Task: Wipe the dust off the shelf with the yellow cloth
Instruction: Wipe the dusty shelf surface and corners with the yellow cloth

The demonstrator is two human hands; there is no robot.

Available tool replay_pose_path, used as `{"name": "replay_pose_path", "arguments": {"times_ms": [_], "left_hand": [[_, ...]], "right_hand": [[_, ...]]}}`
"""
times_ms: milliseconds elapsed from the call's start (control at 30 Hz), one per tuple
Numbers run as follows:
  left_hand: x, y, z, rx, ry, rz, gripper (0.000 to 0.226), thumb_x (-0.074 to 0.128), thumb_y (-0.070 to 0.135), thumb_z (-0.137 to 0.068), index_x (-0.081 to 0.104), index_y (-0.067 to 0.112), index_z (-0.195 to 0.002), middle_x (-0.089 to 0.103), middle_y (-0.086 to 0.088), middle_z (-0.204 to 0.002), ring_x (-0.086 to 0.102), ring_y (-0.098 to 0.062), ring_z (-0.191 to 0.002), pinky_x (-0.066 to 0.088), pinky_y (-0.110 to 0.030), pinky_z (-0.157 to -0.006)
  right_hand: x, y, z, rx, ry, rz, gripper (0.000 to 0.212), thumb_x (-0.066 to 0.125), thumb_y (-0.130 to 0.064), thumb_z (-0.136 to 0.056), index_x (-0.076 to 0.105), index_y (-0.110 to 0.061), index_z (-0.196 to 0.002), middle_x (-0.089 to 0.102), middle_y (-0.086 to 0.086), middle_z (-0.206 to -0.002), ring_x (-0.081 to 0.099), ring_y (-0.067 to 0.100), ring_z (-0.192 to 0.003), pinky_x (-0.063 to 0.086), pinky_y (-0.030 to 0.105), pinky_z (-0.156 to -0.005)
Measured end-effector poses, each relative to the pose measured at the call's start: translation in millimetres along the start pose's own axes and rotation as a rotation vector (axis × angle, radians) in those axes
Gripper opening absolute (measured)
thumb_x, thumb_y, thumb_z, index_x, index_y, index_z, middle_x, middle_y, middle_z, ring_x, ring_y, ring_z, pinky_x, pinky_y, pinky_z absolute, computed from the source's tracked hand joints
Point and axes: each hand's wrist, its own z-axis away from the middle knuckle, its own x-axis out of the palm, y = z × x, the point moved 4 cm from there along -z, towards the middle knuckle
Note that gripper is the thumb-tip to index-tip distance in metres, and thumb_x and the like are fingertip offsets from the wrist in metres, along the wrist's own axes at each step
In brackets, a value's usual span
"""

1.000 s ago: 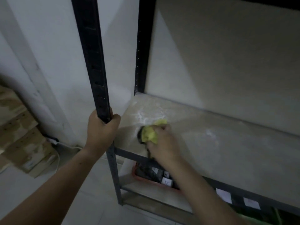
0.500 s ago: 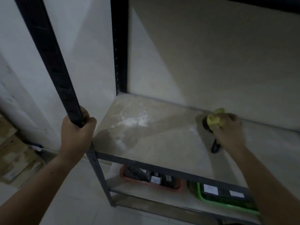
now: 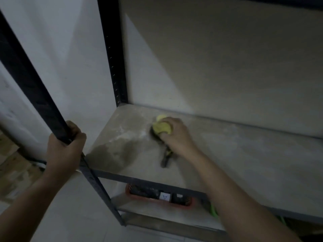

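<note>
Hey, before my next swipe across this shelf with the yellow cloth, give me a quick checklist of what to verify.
1. Grip on the yellow cloth: the right hand holds it bunched against the shelf. Ok.
2. Bracing: the left hand grips the front post. Ok.
3. Left end dusted: a white dust patch lies left of the cloth. Not ok.
4. Right part of the shelf dusted: too dim. Cannot tell.
5. Dark streak below the right hand, shadow or object: cannot tell.
</note>
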Motion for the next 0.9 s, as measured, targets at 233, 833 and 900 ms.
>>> {"name": "replay_pose_path", "arguments": {"times_ms": [233,833,900], "left_hand": [[-0.9,-12.7,-0.7,0.016,-0.008,0.021,0.028,0.053,0.031,-0.077,0.031,0.014,-0.076,0.029,-0.030,-0.078,0.034,-0.039,-0.066,0.029,-0.049,-0.059],[3.3,-35.6,-8.0,-0.056,-0.036,0.101,0.022,0.052,0.033,-0.067,0.034,0.021,-0.071,0.035,0.007,-0.062,0.035,-0.022,-0.060,0.027,-0.044,-0.057],[4.1,-36.6,-7.5,-0.048,-0.040,0.114,0.023,0.052,0.030,-0.069,0.033,0.018,-0.073,0.031,0.007,-0.063,0.031,-0.021,-0.061,0.025,-0.042,-0.060]], "right_hand": [[-188.2,192.9,16.7,0.559,0.324,0.563,0.039,0.048,-0.034,-0.092,0.058,-0.002,-0.111,0.061,0.025,-0.113,0.058,0.041,-0.105,0.048,0.043,-0.091],[-115.0,111.2,8.9,0.321,0.132,-0.666,0.050,0.030,-0.033,-0.105,0.064,0.003,-0.100,0.063,0.023,-0.084,0.057,0.027,-0.059,0.043,0.035,-0.053],[-162.4,161.2,18.8,0.471,0.296,-0.411,0.053,0.030,-0.039,-0.104,0.059,0.004,-0.114,0.062,0.027,-0.091,0.058,0.032,-0.065,0.046,0.043,-0.057]]}}
